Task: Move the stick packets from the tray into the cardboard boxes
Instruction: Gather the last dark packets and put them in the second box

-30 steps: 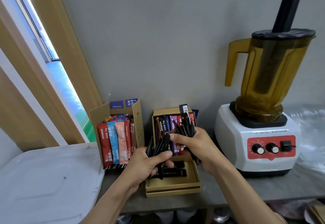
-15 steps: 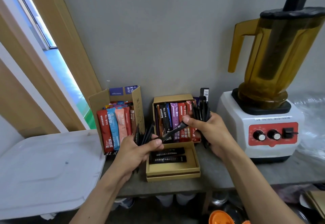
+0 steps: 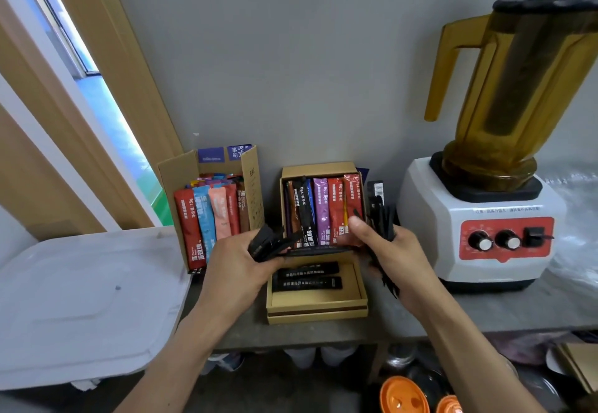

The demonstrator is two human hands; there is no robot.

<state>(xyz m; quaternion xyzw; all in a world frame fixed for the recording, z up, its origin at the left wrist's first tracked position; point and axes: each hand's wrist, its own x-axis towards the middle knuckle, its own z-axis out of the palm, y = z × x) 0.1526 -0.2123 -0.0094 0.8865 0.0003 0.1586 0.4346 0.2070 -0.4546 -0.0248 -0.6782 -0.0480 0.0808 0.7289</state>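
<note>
both hands (image 3: 239,263) gripping black stick packets (image 3: 380,218), over box (image 3: 317,307)

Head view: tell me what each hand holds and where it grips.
Left hand grips a fan of black stick packets by their lower ends; right hand grips another black bundle round its middle.

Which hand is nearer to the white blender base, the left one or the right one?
Right. The right hand is close beside the blender base; the left hand is farther, across the flat box.

left grip (image 3: 241,265), right grip (image 3: 390,250) curled.
</note>
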